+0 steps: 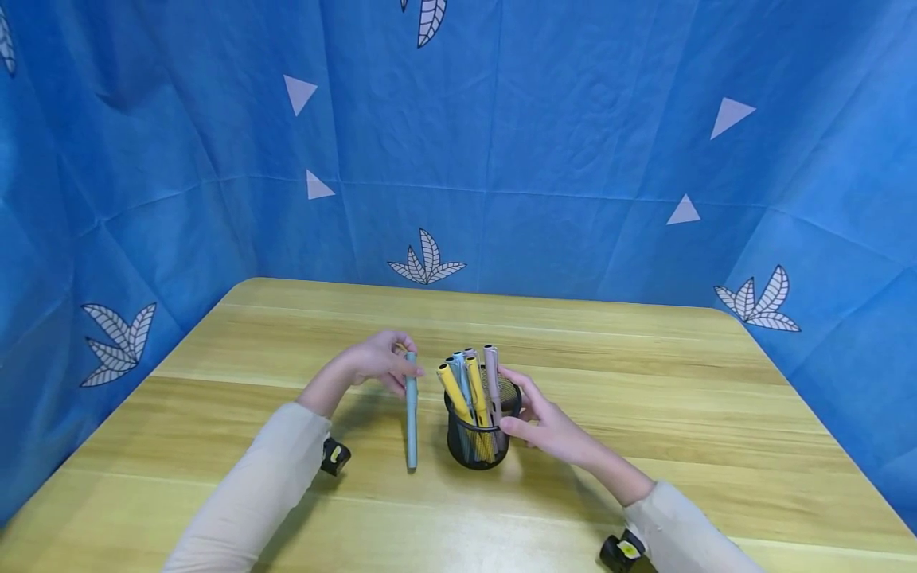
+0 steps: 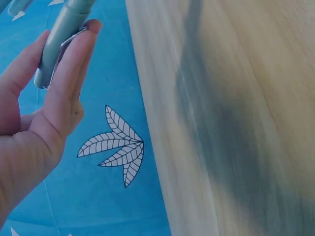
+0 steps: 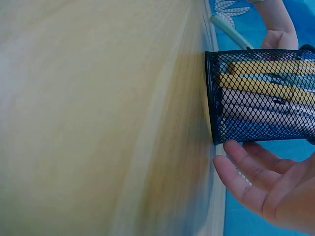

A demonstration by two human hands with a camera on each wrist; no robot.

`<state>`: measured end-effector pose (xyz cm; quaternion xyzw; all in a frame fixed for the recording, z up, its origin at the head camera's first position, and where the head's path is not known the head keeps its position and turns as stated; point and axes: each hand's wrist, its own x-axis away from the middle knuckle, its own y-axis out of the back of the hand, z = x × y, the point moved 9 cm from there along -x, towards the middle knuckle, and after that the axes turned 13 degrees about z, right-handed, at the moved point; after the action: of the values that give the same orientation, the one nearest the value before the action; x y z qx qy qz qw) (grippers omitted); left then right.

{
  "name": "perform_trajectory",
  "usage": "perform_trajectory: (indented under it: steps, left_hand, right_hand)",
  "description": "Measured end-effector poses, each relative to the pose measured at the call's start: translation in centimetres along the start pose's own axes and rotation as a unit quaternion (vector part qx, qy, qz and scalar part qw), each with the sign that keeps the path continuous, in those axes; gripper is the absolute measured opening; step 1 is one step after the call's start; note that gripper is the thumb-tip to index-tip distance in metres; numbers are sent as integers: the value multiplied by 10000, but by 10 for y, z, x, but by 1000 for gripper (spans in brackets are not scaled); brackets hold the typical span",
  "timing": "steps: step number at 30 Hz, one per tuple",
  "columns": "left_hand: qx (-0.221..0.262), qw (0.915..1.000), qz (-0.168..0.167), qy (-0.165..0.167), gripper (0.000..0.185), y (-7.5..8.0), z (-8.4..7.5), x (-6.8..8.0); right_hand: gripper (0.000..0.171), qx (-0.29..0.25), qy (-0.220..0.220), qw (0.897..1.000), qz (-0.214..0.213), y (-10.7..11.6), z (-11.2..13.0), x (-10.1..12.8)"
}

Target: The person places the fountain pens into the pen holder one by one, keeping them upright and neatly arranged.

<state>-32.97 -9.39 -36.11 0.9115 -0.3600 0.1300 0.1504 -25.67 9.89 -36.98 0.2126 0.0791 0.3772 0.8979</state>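
Note:
My left hand pinches the top end of a grey-green pen between thumb and fingers and holds it upright, its lower tip at the tabletop just left of the holder. In the left wrist view the fingers lie along the pen's clipped cap. A black mesh pen holder stands on the wooden table with several yellow, pink and blue pens in it. My right hand cups the holder's right side, fingers nearly straight, a small gap showing beside the mesh.
Blue cloth walls with leaf and triangle prints close in the table at the back and both sides. Bare wood lies to the left, right and back of the holder. Black wrist cameras hang under both sleeves.

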Motion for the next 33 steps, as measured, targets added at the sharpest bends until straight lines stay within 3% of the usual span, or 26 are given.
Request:
perform_trajectory:
  steps: [7, 13, 20, 27, 33]
  left_hand:
    - [402, 9986, -302, -180, 36, 8, -4, 4]
    - [277, 9977, -435, -447, 29, 11, -17, 9]
    - [219, 9964, -409, -716, 33, 6, -32, 15]
    - [130, 9917, -937, -870, 29, 12, -42, 17]
    - [4, 9843, -1218, -1276, 31, 14, -56, 21]
  right_hand:
    - [65, -7, 7, 10000, 10, 0, 0, 0]
    - [65, 64, 97, 9999, -6, -1, 2, 0]
    - [65, 10, -15, 10000, -3, -1, 2, 0]
    - [65, 43, 44, 9999, 80, -2, 5, 0]
    - [65, 44, 34, 10000, 42, -2, 7, 1]
